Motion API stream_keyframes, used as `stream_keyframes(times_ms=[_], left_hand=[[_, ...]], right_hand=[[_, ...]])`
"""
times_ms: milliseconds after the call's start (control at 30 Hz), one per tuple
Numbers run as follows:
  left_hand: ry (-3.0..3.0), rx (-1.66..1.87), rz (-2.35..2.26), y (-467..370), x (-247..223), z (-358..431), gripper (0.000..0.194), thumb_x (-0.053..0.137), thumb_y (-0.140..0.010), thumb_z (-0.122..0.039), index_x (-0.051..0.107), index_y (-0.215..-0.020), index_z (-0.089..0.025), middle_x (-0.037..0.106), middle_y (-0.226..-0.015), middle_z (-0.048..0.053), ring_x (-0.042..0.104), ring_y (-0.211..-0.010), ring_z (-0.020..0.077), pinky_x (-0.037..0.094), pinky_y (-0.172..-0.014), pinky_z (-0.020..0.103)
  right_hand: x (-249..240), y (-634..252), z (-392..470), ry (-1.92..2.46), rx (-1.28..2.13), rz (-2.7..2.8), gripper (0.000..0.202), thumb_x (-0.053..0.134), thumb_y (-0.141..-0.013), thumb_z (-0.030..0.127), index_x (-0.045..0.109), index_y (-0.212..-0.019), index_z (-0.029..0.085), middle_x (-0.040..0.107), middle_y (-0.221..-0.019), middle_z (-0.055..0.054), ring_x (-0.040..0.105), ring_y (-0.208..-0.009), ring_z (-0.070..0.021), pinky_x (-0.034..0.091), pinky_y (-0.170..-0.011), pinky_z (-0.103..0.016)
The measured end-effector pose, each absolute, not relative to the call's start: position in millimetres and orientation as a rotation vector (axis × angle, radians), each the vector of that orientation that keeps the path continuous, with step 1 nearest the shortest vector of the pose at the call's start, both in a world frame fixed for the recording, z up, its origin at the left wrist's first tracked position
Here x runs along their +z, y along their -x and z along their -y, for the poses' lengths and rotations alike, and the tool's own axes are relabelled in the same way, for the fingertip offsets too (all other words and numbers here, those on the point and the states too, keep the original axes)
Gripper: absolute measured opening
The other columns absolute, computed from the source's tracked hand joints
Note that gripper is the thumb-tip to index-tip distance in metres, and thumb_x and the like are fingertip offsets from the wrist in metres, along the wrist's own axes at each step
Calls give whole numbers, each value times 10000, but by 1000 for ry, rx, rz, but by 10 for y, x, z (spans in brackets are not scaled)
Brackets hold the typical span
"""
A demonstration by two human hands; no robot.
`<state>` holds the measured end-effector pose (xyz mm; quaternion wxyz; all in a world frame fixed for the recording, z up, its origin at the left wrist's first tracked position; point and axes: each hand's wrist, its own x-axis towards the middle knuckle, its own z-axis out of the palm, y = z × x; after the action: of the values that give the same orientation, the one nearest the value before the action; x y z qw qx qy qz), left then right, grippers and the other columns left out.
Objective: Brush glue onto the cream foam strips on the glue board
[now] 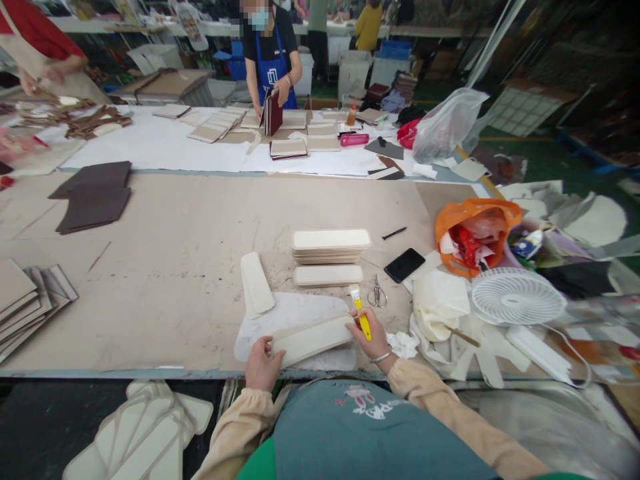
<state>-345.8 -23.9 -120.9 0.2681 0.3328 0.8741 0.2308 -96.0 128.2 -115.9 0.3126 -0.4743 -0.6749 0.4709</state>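
Note:
My left hand (263,363) grips the left end of a long cream panel (315,340), thumb on top. My right hand (371,337) is closed around a yellow-handled brush (363,320), its pale bristles pointing away from me, and its fingers also touch the panel's right end. Beneath the panel lies a whitish sheet (300,308) with rounded edges. Two loose cream strips (257,283) overlap the sheet's upper left. Beyond it are a tall stack of rounded cream panels (330,241) and a lower stack (328,274). Small scissors (377,293) lie right of the brush.
A phone (405,265), a pen (395,233), an orange bag (443,227) and a white fan (517,295) are to the right. Dark panels (95,200) and grey-edged boards (30,300) lie left. More cream pieces (145,433) sit below the table edge. A co-worker (273,60) stands opposite.

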Motion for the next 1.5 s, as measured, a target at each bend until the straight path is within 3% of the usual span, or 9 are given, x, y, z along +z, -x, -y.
stream_keyframes(times_ms=[100,233,367,467,667,867,1067,1300,1500], left_hand=[[-626,950,-2137,3404,-1165,275,423,630,-613,-398,520,-956,-176,549,-678,-23,549,-627,152,446,-624,283],[-223,1307,-1645,3271,-916,278,392,682,-590,-342,532,-899,-154,632,-757,20,596,-682,163,474,-617,277],[-33,1398,-1281,3133,-536,252,390,645,-638,-309,565,-975,-130,658,-917,90,619,-853,229,506,-717,338],[36,1332,-1155,3046,-386,242,379,576,-710,-339,548,-1049,-170,643,-998,87,622,-867,228,520,-722,378],[9,1372,-1322,2968,-642,259,249,625,-667,-227,549,-898,-175,646,-878,44,630,-754,149,522,-705,322],[12,1443,-1528,2988,-807,317,233,672,-602,-206,524,-776,-161,609,-646,-24,595,-578,102,485,-571,230],[52,1403,-1389,2931,-554,330,278,647,-690,-288,551,-919,-163,662,-826,53,644,-669,157,540,-599,297],[53,1452,-1394,2771,-394,220,184,623,-711,-154,583,-888,-124,667,-878,79,639,-671,130,558,-551,239],[12,1445,-1388,2659,-276,192,183,609,-724,-142,600,-904,-113,672,-877,81,641,-661,133,562,-535,236]], right_hand=[[-1043,962,-1302,1231,1351,1624,305,621,-713,372,381,-855,250,592,-910,-16,573,-668,-165,493,-638,-319],[-823,902,-1363,1152,1469,1417,349,678,-669,342,392,-846,247,586,-887,-2,569,-673,-150,490,-630,-299],[-584,758,-1415,1102,1545,1275,395,728,-622,311,406,-841,243,602,-880,-5,592,-738,-164,496,-661,-303],[-461,638,-1444,1091,1561,1200,420,756,-591,280,418,-837,245,603,-866,0,595,-785,-164,494,-678,-288],[-524,611,-1456,1078,1577,1166,432,760,-576,293,417,-833,240,590,-818,19,594,-725,-150,482,-598,-249],[-668,707,-1386,1064,1568,1270,415,742,-588,332,410,-820,240,588,-804,5,593,-699,-177,497,-593,-303],[-569,612,-1374,1048,1535,1264,410,748,-591,326,418,-817,236,594,-807,9,598,-730,-172,499,-629,-296],[-468,491,-1386,1021,1556,1143,425,773,-563,278,439,-825,242,609,-807,15,604,-741,-160,498,-643,-277],[-498,299,-1417,1025,1532,1077,428,785,-545,243,464,-829,239,609,-772,37,597,-724,-140,482,-635,-245]])
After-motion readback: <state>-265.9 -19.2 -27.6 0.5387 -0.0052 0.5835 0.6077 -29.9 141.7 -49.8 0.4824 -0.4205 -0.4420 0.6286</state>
